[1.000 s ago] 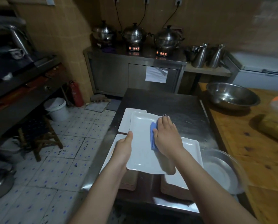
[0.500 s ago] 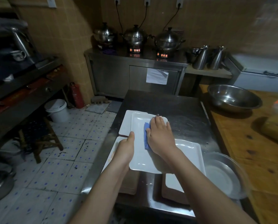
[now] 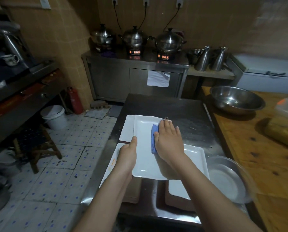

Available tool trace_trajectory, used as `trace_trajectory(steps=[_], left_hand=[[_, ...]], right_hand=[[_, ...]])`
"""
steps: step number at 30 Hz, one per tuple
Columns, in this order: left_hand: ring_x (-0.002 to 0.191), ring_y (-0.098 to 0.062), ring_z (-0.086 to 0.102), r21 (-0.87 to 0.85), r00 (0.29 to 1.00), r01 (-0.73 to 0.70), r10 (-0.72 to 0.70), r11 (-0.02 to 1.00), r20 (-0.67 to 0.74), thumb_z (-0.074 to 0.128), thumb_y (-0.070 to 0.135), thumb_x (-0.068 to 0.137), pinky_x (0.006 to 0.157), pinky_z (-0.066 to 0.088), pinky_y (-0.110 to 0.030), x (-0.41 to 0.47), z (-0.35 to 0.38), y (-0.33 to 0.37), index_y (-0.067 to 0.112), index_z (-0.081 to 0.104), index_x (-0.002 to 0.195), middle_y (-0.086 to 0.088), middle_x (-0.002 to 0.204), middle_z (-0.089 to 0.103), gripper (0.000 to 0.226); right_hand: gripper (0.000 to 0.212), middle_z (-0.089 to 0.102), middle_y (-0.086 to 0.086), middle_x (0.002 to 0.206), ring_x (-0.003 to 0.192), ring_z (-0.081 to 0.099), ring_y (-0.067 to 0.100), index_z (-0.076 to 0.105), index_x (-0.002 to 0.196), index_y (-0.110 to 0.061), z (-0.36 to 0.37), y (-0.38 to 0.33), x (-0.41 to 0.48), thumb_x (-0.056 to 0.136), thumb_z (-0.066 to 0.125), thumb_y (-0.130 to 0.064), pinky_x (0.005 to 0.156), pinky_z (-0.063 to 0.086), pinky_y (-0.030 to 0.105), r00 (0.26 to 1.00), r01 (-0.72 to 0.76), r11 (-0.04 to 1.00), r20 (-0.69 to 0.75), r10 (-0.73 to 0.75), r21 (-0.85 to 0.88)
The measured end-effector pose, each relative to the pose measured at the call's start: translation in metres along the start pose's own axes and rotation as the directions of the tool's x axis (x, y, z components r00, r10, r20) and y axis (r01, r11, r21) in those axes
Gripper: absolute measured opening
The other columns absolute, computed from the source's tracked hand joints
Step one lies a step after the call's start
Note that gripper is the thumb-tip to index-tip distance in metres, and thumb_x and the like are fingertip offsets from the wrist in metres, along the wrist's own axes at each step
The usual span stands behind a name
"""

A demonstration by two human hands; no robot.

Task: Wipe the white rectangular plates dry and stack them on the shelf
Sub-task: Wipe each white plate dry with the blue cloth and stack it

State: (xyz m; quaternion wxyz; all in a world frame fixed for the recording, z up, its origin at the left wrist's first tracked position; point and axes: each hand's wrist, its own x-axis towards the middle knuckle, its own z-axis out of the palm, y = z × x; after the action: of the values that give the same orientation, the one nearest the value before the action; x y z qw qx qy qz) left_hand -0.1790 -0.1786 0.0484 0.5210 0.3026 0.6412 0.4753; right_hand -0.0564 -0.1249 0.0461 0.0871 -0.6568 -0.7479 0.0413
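A white rectangular plate point(image 3: 144, 148) is held above the steel table point(image 3: 186, 118). My left hand point(image 3: 128, 154) grips its left edge, thumb on top. My right hand point(image 3: 169, 139) lies flat on a blue cloth point(image 3: 154, 139) and presses it against the plate's right half. Three more white rectangular plates lie under and around it: one at the far left point(image 3: 127, 129), one at the near left point(image 3: 112, 162) with orange specks, one at the right point(image 3: 196, 158).
A round metal pan point(image 3: 227, 180) sits at the table's near right. A large steel bowl point(image 3: 237, 99) stands on the wooden counter point(image 3: 257, 148) to the right. Pots point(image 3: 134, 37) and jugs point(image 3: 202, 58) line the back counter. Tiled floor with a stool point(image 3: 34, 144) and a bucket point(image 3: 54, 116) lies to the left.
My right hand with the blue cloth has slid a little leftward and then farther up the plate. The left hand keeps its hold on the plate's edge.
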Motion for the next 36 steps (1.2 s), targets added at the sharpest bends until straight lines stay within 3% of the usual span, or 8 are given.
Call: trace_trajectory(steps=[4, 9, 15, 25, 28, 30, 34, 36], left_hand=[[0.088, -0.031, 0.067, -0.049, 0.996, 0.015, -0.019, 0.999, -0.082, 0.037, 0.047, 0.096, 0.087, 0.052, -0.046, 0.004, 0.002, -0.002, 0.016, 0.064, 0.081, -0.010, 0.092, 0.071, 0.044], [0.091, -0.027, 0.067, -0.210, 0.999, 0.034, -0.040, 0.977, -0.023, 0.037, 0.044, 0.097, 0.094, 0.049, -0.043, 0.007, 0.000, -0.002, 0.016, 0.069, 0.091, -0.009, 0.096, 0.071, 0.042], [0.079, -0.024, 0.066, -0.202, 0.999, 0.005, -0.015, 0.979, -0.048, 0.036, 0.039, 0.099, 0.076, 0.053, -0.035, 0.001, -0.006, 0.001, 0.013, 0.064, 0.090, -0.007, 0.087, 0.069, 0.039], [0.080, -0.030, 0.067, -0.115, 0.996, 0.051, -0.060, 0.992, -0.073, 0.035, 0.046, 0.097, 0.069, 0.056, -0.038, -0.003, -0.012, -0.004, 0.018, 0.062, 0.087, -0.009, 0.090, 0.070, 0.040], [0.089, -0.034, 0.067, -0.081, 0.995, 0.060, -0.066, 0.995, -0.068, 0.036, 0.045, 0.097, 0.086, 0.053, -0.050, -0.003, -0.009, -0.006, 0.015, 0.065, 0.086, -0.013, 0.098, 0.070, 0.044], [0.093, -0.032, 0.065, -0.049, 0.994, 0.060, -0.064, 0.997, -0.083, 0.037, 0.046, 0.097, 0.091, 0.050, -0.048, -0.002, -0.008, -0.007, 0.016, 0.066, 0.083, -0.014, 0.098, 0.070, 0.043], [0.076, -0.017, 0.065, -0.108, 0.998, 0.028, -0.033, 0.994, -0.045, 0.037, 0.042, 0.098, 0.069, 0.051, -0.029, 0.001, -0.008, -0.003, 0.016, 0.066, 0.079, -0.003, 0.080, 0.069, 0.043], [0.078, -0.022, 0.066, -0.126, 0.999, 0.025, -0.029, 0.992, -0.031, 0.036, 0.041, 0.098, 0.072, 0.052, -0.032, 0.001, -0.009, -0.002, 0.014, 0.066, 0.082, -0.007, 0.084, 0.069, 0.044]], right_hand=[[0.057, -0.006, 0.006, 0.160, 0.146, -0.006, 0.019, 0.000, 0.151, -0.011, -0.002, -0.022, -0.031, 0.102, 0.016, -0.033, 0.116, -0.006, 0.039, 0.993, 0.091, 0.990, 0.064, -0.098, 0.112], [0.057, -0.012, 0.005, 0.159, 0.146, -0.012, 0.017, -0.002, 0.151, -0.012, -0.006, -0.045, -0.057, 0.102, 0.020, -0.030, 0.116, -0.004, 0.040, 0.955, 0.221, 0.952, 0.153, -0.256, 0.213], [0.059, -0.015, -0.002, 0.159, 0.145, -0.015, 0.013, -0.008, 0.151, -0.019, -0.002, -0.029, -0.069, 0.101, 0.019, -0.038, 0.115, -0.008, 0.043, 0.912, 0.295, 0.943, 0.248, -0.326, 0.154], [0.058, -0.015, 0.004, 0.158, 0.144, -0.020, 0.017, -0.008, 0.151, -0.013, 0.003, -0.004, -0.062, 0.102, 0.013, -0.038, 0.115, -0.011, 0.042, 0.967, 0.108, 0.994, 0.232, -0.108, 0.011], [0.060, -0.019, 0.006, 0.157, 0.143, -0.021, 0.018, -0.009, 0.150, -0.012, 0.006, -0.020, -0.068, 0.102, 0.016, -0.037, 0.114, -0.012, 0.040, 0.951, 0.153, 0.983, 0.254, -0.175, 0.104], [0.060, -0.020, 0.004, 0.157, 0.143, -0.022, 0.017, -0.009, 0.151, -0.014, 0.005, -0.031, -0.073, 0.102, 0.017, -0.036, 0.114, -0.014, 0.040, 0.934, 0.226, 0.962, 0.246, -0.259, 0.154], [0.058, -0.018, -0.002, 0.158, 0.143, -0.022, 0.015, -0.009, 0.151, -0.018, 0.002, -0.040, -0.076, 0.102, 0.016, -0.037, 0.113, -0.013, 0.044, 0.906, 0.320, 0.934, 0.237, -0.350, 0.157], [0.058, -0.018, -0.004, 0.158, 0.143, -0.022, 0.014, -0.010, 0.150, -0.022, 0.001, -0.034, -0.076, 0.101, 0.016, -0.040, 0.113, -0.015, 0.045, 0.902, 0.317, 0.937, 0.258, -0.346, 0.146]])
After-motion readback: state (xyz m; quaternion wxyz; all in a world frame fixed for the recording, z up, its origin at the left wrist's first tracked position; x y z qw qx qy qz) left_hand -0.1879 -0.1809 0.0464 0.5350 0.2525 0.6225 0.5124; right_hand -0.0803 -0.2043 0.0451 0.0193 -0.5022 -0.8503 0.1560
